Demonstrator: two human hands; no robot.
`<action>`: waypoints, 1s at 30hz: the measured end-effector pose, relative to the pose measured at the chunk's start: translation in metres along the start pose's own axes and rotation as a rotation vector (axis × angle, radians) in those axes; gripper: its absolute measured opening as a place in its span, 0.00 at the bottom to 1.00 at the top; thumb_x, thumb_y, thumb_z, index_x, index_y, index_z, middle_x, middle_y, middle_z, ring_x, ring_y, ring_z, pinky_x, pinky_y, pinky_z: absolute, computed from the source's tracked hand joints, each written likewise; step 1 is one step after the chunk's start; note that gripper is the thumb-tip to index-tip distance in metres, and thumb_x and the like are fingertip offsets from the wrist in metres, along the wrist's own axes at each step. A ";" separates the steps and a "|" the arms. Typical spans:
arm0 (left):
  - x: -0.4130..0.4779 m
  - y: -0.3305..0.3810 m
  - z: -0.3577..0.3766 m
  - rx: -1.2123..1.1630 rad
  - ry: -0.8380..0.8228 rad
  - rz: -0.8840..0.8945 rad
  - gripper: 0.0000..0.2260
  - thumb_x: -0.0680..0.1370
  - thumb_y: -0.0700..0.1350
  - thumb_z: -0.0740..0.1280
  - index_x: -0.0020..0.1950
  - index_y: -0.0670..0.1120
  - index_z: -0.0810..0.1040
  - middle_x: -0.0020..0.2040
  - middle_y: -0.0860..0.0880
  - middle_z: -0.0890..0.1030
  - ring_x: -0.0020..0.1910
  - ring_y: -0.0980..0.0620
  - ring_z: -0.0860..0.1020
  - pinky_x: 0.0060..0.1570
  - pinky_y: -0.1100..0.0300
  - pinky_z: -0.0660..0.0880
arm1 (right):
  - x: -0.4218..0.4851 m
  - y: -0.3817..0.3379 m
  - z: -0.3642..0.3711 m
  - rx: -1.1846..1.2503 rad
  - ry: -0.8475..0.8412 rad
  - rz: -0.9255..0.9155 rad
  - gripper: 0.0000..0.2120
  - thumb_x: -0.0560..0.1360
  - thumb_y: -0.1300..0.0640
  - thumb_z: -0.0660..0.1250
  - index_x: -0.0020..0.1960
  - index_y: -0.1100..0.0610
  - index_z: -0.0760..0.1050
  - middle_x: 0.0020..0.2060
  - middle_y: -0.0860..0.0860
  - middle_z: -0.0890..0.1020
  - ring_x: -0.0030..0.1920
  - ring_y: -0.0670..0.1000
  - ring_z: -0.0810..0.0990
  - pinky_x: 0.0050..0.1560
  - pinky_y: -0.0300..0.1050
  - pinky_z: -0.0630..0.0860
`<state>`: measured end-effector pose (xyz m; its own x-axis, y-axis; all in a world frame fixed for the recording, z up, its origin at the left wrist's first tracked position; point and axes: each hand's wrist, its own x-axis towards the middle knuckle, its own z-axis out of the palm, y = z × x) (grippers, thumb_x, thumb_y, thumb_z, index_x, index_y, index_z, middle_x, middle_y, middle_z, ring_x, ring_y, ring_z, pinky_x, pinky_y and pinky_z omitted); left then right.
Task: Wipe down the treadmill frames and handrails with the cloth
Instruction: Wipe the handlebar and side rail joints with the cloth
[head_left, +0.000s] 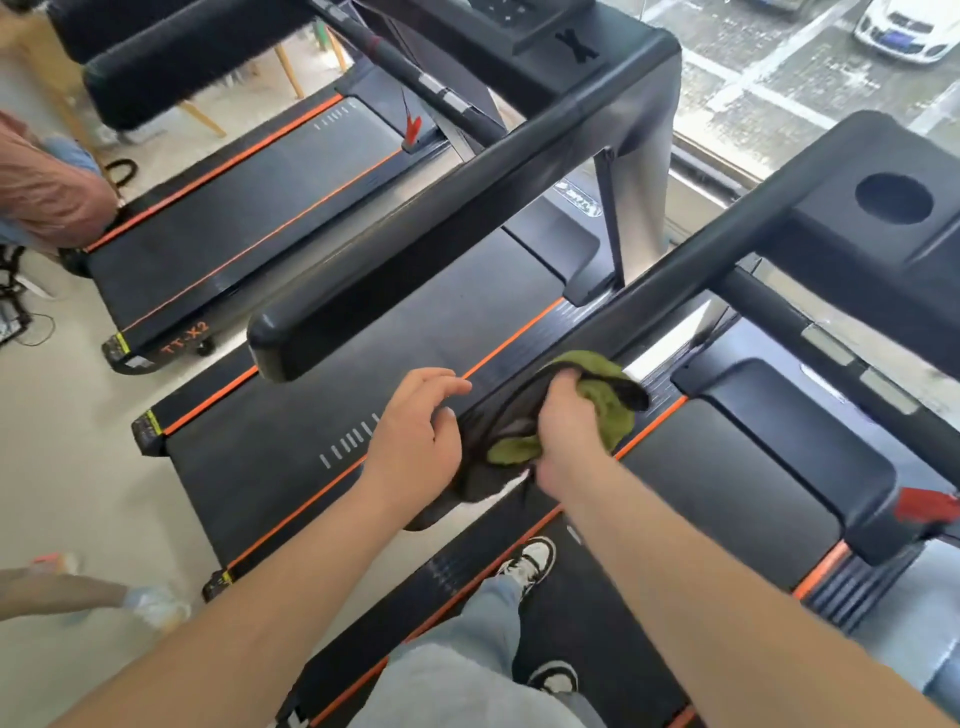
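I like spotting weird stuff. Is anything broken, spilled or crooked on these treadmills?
Nothing stands out. The right hand grips the green cloth on the near handrail, the left hand rests beside it, and no spill or damage shows. Only some cables on the floor at far left look untidy.

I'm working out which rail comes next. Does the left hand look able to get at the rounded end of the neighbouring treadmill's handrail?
Probably yes: the left hand is open and free, and nothing lies between it and the neighbouring handrail end. The cloth is in the right hand, though.
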<state>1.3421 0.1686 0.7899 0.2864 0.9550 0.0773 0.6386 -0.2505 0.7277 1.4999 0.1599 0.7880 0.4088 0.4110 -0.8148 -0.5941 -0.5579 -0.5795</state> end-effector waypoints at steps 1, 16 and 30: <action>-0.003 0.000 -0.001 0.006 0.000 0.004 0.18 0.78 0.29 0.63 0.58 0.48 0.83 0.60 0.55 0.77 0.60 0.70 0.72 0.61 0.76 0.65 | 0.015 -0.013 -0.007 0.006 0.064 -0.046 0.38 0.72 0.25 0.57 0.68 0.53 0.76 0.57 0.49 0.83 0.50 0.56 0.85 0.53 0.55 0.84; -0.017 -0.007 -0.026 -0.077 0.076 -0.182 0.21 0.79 0.31 0.61 0.65 0.52 0.78 0.61 0.58 0.76 0.61 0.65 0.74 0.57 0.79 0.65 | -0.063 0.091 0.036 0.096 -0.218 0.334 0.30 0.78 0.29 0.57 0.65 0.51 0.75 0.57 0.53 0.84 0.55 0.58 0.84 0.63 0.63 0.79; 0.047 0.023 0.019 -0.105 -0.098 -0.181 0.21 0.81 0.33 0.61 0.67 0.54 0.75 0.61 0.61 0.74 0.62 0.64 0.72 0.61 0.73 0.67 | 0.066 -0.045 -0.024 -0.804 0.390 -0.793 0.41 0.84 0.48 0.57 0.78 0.76 0.41 0.77 0.75 0.42 0.79 0.73 0.45 0.81 0.62 0.44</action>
<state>1.3833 0.2044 0.7970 0.2448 0.9617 -0.1236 0.6097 -0.0535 0.7909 1.5701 0.1952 0.7595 0.7313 0.6755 -0.0944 0.4661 -0.5961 -0.6538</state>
